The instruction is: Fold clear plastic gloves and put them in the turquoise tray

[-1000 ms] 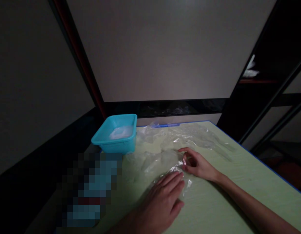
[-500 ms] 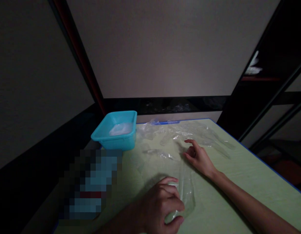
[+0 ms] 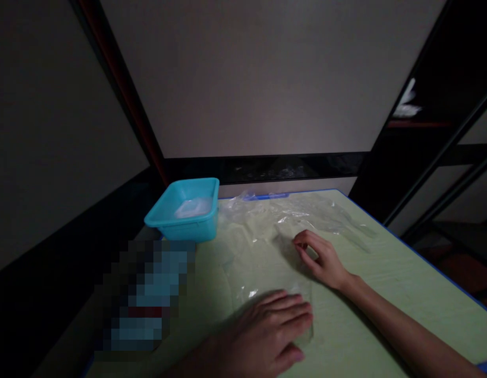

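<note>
- The clear plastic film (image 3: 267, 270) lies spread on the table (image 3: 389, 286), in front of the person, below the right hand's level and partly under the left hand.
- The left hand (image 3: 277, 328) rests with its palm down on the near part of this film; its grip is open, the fingers are extended side by side, and the thumb stands a little apart.
- The right hand (image 3: 318, 258) is farther forward, near the right side of the film. Its grip is closed: the thumb and the index finger meet at their tips. Whether some film is between these 2 tips, I cannot tell.
- Behind the hands, more crumpled plastic (image 3: 318, 212) is spread along the far part of the table, with several bright reflections.
- At the far edge of the table there is a blue strip (image 3: 267, 197), partly covered by this plastic.
- On the far left corner stands 1 turquoise basin (image 3: 188, 232), with a whitish item (image 3: 193, 208) inside; what it is exactly, I cannot tell.
- Nearer on the left, 1 pixelated area (image 3: 154, 296) hides its content.
- At the right, well apart from the table, a white object (image 3: 407, 107) is on a dark shelf (image 3: 418, 125).
</note>
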`<action>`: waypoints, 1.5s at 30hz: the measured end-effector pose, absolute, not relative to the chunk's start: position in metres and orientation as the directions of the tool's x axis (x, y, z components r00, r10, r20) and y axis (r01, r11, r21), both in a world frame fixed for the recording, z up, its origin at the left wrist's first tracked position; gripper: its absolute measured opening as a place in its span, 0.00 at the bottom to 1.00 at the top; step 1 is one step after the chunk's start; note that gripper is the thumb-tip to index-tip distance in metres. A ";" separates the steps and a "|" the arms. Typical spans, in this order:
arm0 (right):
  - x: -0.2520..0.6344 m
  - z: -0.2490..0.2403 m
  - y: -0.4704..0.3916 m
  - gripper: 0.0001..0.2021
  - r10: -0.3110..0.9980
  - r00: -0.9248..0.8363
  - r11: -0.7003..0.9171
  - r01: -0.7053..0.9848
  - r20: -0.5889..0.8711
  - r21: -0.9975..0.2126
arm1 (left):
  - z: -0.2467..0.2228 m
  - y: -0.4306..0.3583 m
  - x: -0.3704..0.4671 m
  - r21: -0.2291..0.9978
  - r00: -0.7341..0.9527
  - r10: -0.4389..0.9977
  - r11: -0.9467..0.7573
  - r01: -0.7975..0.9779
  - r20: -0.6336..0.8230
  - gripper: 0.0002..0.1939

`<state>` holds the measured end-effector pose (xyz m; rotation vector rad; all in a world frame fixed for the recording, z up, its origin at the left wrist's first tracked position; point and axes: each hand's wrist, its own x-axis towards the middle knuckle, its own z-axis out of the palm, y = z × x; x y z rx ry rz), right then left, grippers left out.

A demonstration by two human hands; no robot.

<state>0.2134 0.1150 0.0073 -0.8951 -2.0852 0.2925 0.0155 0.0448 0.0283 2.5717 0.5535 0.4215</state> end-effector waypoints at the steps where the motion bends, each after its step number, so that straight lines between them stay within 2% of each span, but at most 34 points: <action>1: 0.213 0.007 0.114 0.06 0.678 -0.461 0.734 0.467 0.572 -0.494 | 0.029 0.045 0.015 0.495 0.885 0.430 -0.817 0.297 0.178 0.24; 3: 0.212 0.007 0.114 0.07 0.667 -0.530 0.744 0.445 0.523 -0.498 | 0.028 0.045 0.013 0.480 0.887 0.420 -0.828 0.288 0.192 0.22; 6: 0.212 0.006 0.114 0.08 0.673 -0.547 0.738 0.452 0.498 -0.501 | 0.023 0.045 0.013 0.478 0.845 0.446 -0.835 0.274 0.294 0.11; 7: 0.212 0.005 0.114 0.08 0.674 -0.548 0.737 0.452 0.496 -0.503 | 0.021 0.045 0.014 0.483 0.816 0.472 -0.829 0.282 0.334 0.09; 10: 0.210 0.004 0.113 0.09 0.659 -0.567 0.749 0.430 0.494 -0.505 | 0.014 0.045 0.018 0.505 0.704 0.610 -0.765 0.400 0.365 0.13; 12: 0.207 0.004 0.112 0.10 0.640 -0.593 0.761 0.401 0.488 -0.510 | 0.008 0.046 0.020 0.473 0.674 0.682 -0.711 0.520 0.284 0.18; 14: 0.204 0.004 0.110 0.11 0.628 -0.620 0.763 0.376 0.469 -0.526 | 0.004 0.045 0.020 0.410 0.698 0.693 -0.698 0.587 0.182 0.25; 16: 0.200 0.006 0.107 0.12 0.614 -0.660 0.763 0.355 0.433 -0.540 | 0.003 0.044 0.018 0.368 0.748 0.655 -0.726 0.581 0.110 0.29; 22: 0.186 0.015 0.094 0.19 0.512 -0.807 0.775 0.286 0.294 -0.563 | 0.018 0.039 0.019 0.372 0.868 0.497 -0.803 0.466 -0.015 0.28; 27: 0.185 0.018 0.097 0.25 0.408 -0.893 0.798 0.246 0.192 -0.551 | 0.021 0.036 0.023 0.353 0.920 0.390 -0.864 0.358 0.022 0.27; 30: 0.193 0.014 0.105 0.27 0.451 -0.881 0.810 0.336 0.142 -0.481 | 0.021 0.037 0.023 0.354 0.947 0.318 -0.892 0.281 0.048 0.25; 35: 0.203 0.010 0.113 0.28 0.510 -0.856 0.809 0.444 0.084 -0.387 | 0.028 0.039 0.021 0.402 0.965 0.261 -0.882 0.246 -0.018 0.23; 38: 0.204 0.008 0.113 0.28 0.534 -0.833 0.812 0.460 0.140 -0.359 | 0.035 0.041 0.018 0.438 0.967 0.251 -0.866 0.240 -0.033 0.22; 41: 0.205 0.007 0.114 0.25 0.610 -0.765 0.784 0.546 0.205 -0.297 | 0.037 0.045 0.013 0.485 0.972 0.233 -0.849 0.208 -0.009 0.20; 45: 0.207 0.009 0.116 0.19 0.675 -0.685 0.737 0.643 0.275 -0.207 | 0.035 0.048 0.007 0.602 0.974 0.221 -0.786 0.144 0.056 0.21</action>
